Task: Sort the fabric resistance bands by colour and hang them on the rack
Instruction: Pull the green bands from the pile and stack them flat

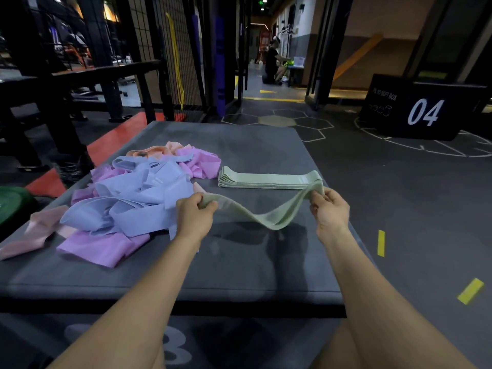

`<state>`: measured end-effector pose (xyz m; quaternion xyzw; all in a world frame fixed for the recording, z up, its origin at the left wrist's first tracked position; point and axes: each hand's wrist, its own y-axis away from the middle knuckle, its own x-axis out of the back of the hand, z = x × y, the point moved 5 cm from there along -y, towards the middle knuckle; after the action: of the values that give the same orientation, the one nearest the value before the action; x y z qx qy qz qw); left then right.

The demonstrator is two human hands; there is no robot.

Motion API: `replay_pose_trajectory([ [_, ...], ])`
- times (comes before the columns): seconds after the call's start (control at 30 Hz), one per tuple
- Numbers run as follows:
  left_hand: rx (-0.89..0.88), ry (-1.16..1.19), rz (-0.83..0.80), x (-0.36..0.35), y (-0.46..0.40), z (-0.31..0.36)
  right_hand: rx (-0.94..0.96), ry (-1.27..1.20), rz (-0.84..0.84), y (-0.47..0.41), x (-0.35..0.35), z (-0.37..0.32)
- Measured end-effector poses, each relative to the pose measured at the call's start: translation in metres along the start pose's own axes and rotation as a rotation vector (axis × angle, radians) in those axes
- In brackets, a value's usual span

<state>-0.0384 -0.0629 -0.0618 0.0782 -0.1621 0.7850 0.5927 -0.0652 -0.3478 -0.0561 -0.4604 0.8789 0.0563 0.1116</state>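
Green band [255, 215] pinched by both hands' fingers [210, 205]; ends hidden in grips, peach bands [159, 151] mostly buried.

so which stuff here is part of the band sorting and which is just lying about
Part of the job:
- green band, held by left hand and right hand
- stacked green bands
- mixed pile of blue, purple and pink bands
- grey mat, the sorting surface

Lying about:
- black box marked 04
- green weight plate
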Motion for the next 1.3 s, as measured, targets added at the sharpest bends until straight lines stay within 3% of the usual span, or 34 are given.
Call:
replay_pose_trajectory([
  [0.1, -0.098, -0.077, -0.017, -0.008, 0.009, 0.017, 0.124, 0.054, -0.027, 0.005, -0.003, -0.013],
  [0.23, -0.279, -0.054, -0.079, -0.027, 0.023, 0.039, 0.238, 0.144, -0.194, 0.015, -0.021, -0.024],
  [0.43, -0.347, 0.015, -0.318, -0.057, 0.032, 0.066, 0.239, 0.139, -0.369, 0.028, -0.044, -0.022],
  [0.7, -0.408, -0.046, -0.443, -0.060, 0.019, 0.094, 0.166, 0.057, -0.462, 0.037, -0.057, -0.018],
  [0.9, -0.297, 0.139, -0.355, -0.047, -0.001, 0.126, 0.017, 0.107, -0.621, 0.034, -0.064, -0.013],
  [1.03, -0.181, 0.310, -0.255, -0.033, -0.022, 0.147, 0.032, 0.245, -0.675, 0.023, -0.068, -0.030],
  [1.3, 0.150, 0.690, -0.053, -0.020, -0.051, 0.137, 0.224, 0.935, -0.739, -0.011, -0.060, -0.047],
])
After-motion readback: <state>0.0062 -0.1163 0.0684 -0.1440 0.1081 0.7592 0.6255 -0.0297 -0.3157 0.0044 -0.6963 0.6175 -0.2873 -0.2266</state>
